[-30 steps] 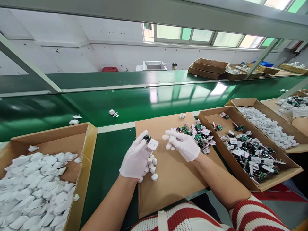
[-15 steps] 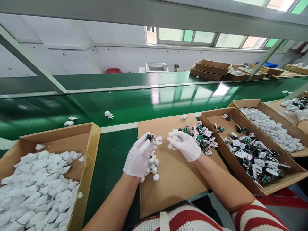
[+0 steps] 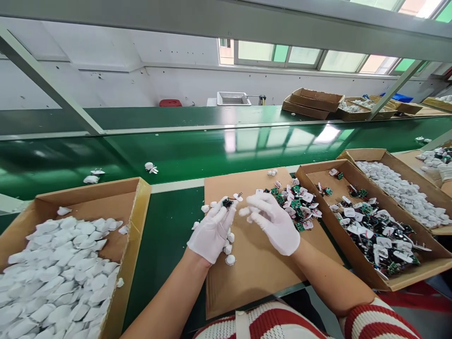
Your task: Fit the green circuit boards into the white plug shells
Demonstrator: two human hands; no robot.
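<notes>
My left hand [image 3: 212, 230], in a white glove, pinches a small circuit board with wires [image 3: 228, 203] and a small white plate [image 3: 238, 197] at its end. Just to the right, my gloved right hand [image 3: 273, 221] is curled, with a small rounded white plastic piece [image 3: 243, 212] at its fingertips. Both hands are over a brown cardboard sheet [image 3: 254, 278]. Beside and partly behind the left hand lie several rounded white pieces [image 3: 230, 259]. A pile of wired circuit boards [image 3: 298, 202] lies beyond the right hand.
At left stands a cardboard box [image 3: 136, 226] of white plastic shells [image 3: 56, 268]. Boxes of wired boards [image 3: 381, 240] and white shells [image 3: 402, 193] are at right. A green conveyor belt [image 3: 190, 155] runs behind, carrying a few white parts [image 3: 151, 167]. Another person's sleeve [image 3: 445, 172] shows far right.
The circuit board and its white plate have turned in my left hand. My right hand has lowered slightly, its fingers less tightly curled. Parts on the belt have shifted left.
</notes>
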